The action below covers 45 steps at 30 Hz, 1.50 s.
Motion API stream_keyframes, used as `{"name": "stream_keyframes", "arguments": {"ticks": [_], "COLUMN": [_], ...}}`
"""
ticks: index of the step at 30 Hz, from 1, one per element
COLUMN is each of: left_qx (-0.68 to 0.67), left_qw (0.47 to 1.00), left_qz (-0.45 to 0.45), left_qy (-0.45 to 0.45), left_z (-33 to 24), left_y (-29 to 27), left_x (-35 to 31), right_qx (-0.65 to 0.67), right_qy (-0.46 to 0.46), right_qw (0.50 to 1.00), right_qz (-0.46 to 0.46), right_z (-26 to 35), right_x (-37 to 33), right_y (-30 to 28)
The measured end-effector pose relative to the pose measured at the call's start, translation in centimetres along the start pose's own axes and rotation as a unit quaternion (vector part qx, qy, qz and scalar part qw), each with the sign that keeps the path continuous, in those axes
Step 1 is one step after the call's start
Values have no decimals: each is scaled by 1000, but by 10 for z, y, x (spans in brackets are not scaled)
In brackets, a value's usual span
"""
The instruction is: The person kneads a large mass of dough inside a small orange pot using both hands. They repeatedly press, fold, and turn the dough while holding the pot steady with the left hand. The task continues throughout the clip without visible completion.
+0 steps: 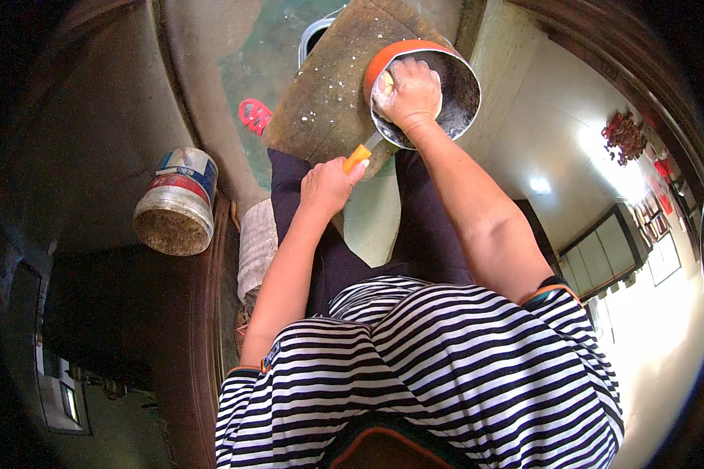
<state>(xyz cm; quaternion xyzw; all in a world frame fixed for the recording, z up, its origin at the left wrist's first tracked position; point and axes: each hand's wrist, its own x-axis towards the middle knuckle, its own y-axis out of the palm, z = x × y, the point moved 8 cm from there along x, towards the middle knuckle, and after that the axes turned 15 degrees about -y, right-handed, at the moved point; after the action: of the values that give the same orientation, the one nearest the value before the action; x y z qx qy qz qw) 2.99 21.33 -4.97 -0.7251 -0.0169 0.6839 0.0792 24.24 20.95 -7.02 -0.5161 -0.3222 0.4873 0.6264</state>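
My right hand (409, 92) is down inside a round metal pot with an orange rim (461, 90), its flour-dusted fingers closed over a pale lump of dough (385, 81) at the pot's left side. My left hand (327, 186) grips the orange handle (357, 157) of the pot, just below its rim. The pot rests on a dark wooden board (325, 86) speckled with white crumbs, in front of my knees.
A large tin bucket with a coloured label (176, 205) stands on the floor to my left. A red sandal (254, 116) lies on the green floor beside the board. A grey container (313, 35) sits behind the board. Dark wooden furniture fills the left side.
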Motion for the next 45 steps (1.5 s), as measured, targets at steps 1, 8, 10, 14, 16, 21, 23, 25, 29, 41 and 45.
{"name": "stream_keyframes", "arguments": {"ticks": [1, 8, 10, 14, 16, 21, 23, 25, 29, 41, 45], "left_qx": [6, 13, 7, 16, 14, 7, 26, 46, 30, 38, 22], "left_qw": [1000, 1000, 1000, 999, 999, 997, 997, 996, 997, 994, 996], "left_qz": [-1, 1, -8, -35, -46, -74, -76, -76, -77, -103, -90], "left_qy": [-4, -9, -9, -4, -2, -6, -1, -3, -4, 9, 12], "left_z": [0, 0, 1, 1, -2, 1, 1, -3, -2, -3, -1], "left_y": [0, 2, 1, 3, -2, -2, -3, -7, -4, -16, -10], "left_x": [0, 0, 1, 2, 0, -8, -8, -11, -10, -12, -10], "right_qx": [0, 20, 32, 62, 66, 200, 165, 124, 119, 83, 63], "right_qy": [-2, 2, 9, 25, 33, -108, -127, -129, -142, -45, -69], "right_qw": [1000, 999, 998, 996, 993, 947, 945, 954, 972, 994, 994], "right_qz": [1, 31, 54, 65, 91, 227, 254, 242, 143, 50, 53], "right_z": [-1, -7, -9, -18, -19, -17, -20, -14, -2, -1, 16], "right_x": [0, 2, 4, 3, 10, 11, 7, 8, -13, -74, -73], "right_y": [1, 12, 15, 19, 16, 3, -4, -23, -89, -100, -100]}}
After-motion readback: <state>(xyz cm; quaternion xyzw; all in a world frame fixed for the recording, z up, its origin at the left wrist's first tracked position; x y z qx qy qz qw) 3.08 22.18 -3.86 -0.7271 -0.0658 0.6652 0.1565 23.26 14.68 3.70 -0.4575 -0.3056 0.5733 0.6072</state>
